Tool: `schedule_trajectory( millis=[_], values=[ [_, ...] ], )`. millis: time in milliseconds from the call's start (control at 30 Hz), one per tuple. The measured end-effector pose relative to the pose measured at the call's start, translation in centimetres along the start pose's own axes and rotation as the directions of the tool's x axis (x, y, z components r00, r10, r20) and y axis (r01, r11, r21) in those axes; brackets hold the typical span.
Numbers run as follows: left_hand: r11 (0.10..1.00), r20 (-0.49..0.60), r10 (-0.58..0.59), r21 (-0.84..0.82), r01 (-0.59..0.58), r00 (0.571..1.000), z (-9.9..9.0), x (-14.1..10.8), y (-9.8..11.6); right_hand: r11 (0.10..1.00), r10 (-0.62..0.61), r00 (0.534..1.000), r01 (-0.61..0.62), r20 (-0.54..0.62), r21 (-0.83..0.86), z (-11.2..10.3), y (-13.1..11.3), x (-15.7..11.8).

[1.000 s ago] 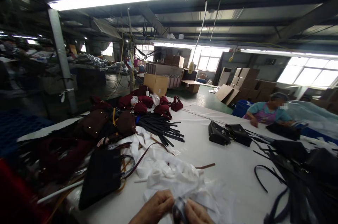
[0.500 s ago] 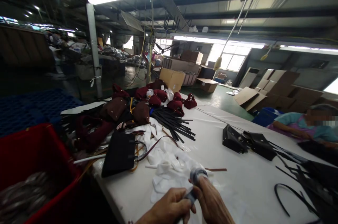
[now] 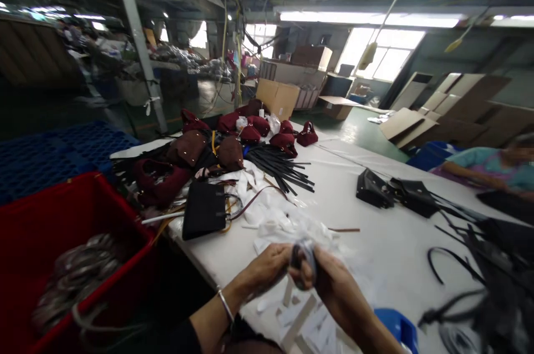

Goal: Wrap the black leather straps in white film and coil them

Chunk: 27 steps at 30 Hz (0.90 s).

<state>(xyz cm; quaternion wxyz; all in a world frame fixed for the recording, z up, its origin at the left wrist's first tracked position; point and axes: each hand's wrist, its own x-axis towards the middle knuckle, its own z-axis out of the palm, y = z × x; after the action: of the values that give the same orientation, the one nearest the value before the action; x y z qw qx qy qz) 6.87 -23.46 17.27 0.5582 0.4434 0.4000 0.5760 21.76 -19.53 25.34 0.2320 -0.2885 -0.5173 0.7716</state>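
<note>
Both hands meet over the near part of the white table [image 3: 334,187] around a small grey coil [image 3: 307,251], apparently a rolled strap; it is blurred by motion. My left hand [image 3: 269,265], with a bangle on its wrist, closes on the coil's left side. My right hand [image 3: 334,282] grips it from the right, with fingertips showing through the coil's loop. Beneath the hands lie white and grey strips [image 3: 298,323]. Just beyond is crumpled white wrapping [image 3: 283,220].
At left stands a red bin [image 3: 45,220] holding wrapped coils [image 3: 79,276]. A black handbag [image 3: 204,209], maroon bags [image 3: 162,182] and black straps [image 3: 279,165] cover the table's left side. Black bags [image 3: 375,187] lie right, near a seated person [image 3: 492,170]. A blue object [image 3: 396,326] sits by my right forearm.
The view has tilted downward, showing the strips and the blue object. My left hand has moved from a stretched-out end of the grey piece up to the coil, and both hands now hold it together.
</note>
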Motion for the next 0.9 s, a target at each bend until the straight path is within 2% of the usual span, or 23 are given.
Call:
schedule_trajectory(
  millis=[67,133,200,267,333,400,467,533,600,633,700,800,900],
  values=[
    [0.990,-0.057,-0.026,-0.139,0.018,0.998,1.4,0.2,-0.7,0.989,-0.100,0.994,0.104,-0.042,0.107,1.0,-1.9,0.9],
    [0.984,-0.133,-0.020,-0.181,-0.005,0.991,2.5,0.1,-1.1,0.975,-0.185,0.977,0.196,-0.102,0.108,1.0,-3.3,1.9],
    [0.990,-0.137,0.007,-0.136,-0.025,0.991,3.1,-0.3,-1.1,0.954,-0.297,0.942,0.300,-0.157,-0.007,0.3,-3.9,3.0],
    [0.998,-0.059,0.013,-0.068,-0.017,0.998,2.9,-0.8,-0.6,0.883,-0.434,0.885,0.380,-0.170,-0.276,-0.8,-3.8,3.6],
    [0.995,0.038,-0.016,-0.098,0.019,0.999,2.1,-1.3,0.4,0.711,-0.510,0.857,0.369,-0.078,-0.599,-2.1,-3.1,3.7],
    [0.966,0.113,-0.031,-0.252,0.058,0.993,0.8,-1.7,1.6,0.482,-0.476,0.876,0.330,0.073,-0.812,-3.3,-2.0,3.5],
    [0.883,0.103,-0.033,-0.463,0.077,0.994,-0.5,-2.0,2.6,0.320,-0.384,0.902,0.331,0.198,-0.888,-4.0,-0.8,3.2],
    [0.759,0.045,-0.077,-0.645,0.088,0.996,-1.4,-2.1,3.1,0.254,-0.300,0.923,0.320,0.241,-0.913,-4.2,0.3,2.8],
    [0.635,0.016,-0.154,-0.764,0.111,0.988,-2.0,-1.9,3.1,0.276,-0.206,0.954,0.269,0.217,-0.923,-3.8,1.3,2.3],
    [0.589,0.009,-0.183,-0.799,0.117,0.983,-2.2,-1.6,2.8,0.318,-0.153,0.969,0.236,0.196,-0.918,-3.5,1.7,2.0],
    [0.544,-0.028,-0.199,-0.835,0.086,0.980,-2.3,-0.9,2.1,0.486,-0.025,0.987,0.150,0.157,-0.861,-2.8,2.3,1.4],
    [0.566,-0.121,-0.160,-0.824,-0.010,0.980,-2.3,0.3,0.4,0.792,0.143,0.983,-0.046,0.113,-0.609,-1.8,2.9,0.6],
    [0.713,-0.154,-0.114,-0.701,-0.027,0.982,-1.7,0.7,-1.2,0.938,0.166,0.984,-0.138,0.061,-0.318,-1.3,2.9,0.2]
  ],
)
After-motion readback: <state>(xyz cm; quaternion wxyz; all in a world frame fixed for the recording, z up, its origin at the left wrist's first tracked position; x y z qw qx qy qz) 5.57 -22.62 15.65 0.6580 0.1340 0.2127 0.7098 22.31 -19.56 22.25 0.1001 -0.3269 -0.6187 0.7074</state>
